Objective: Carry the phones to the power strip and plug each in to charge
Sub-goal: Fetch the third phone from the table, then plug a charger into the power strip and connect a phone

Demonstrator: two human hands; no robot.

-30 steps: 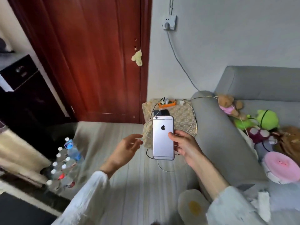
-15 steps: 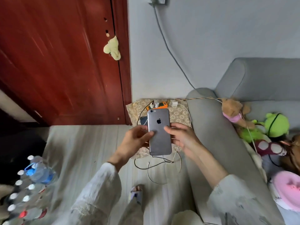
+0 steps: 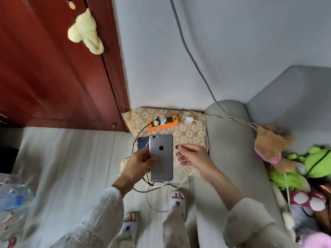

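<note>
While gripped, smooth slab phone

The grey phone now sits in the left hand alone; the right hand has let go and hangs at its three o'clock, fingers loosely spread.
</note>
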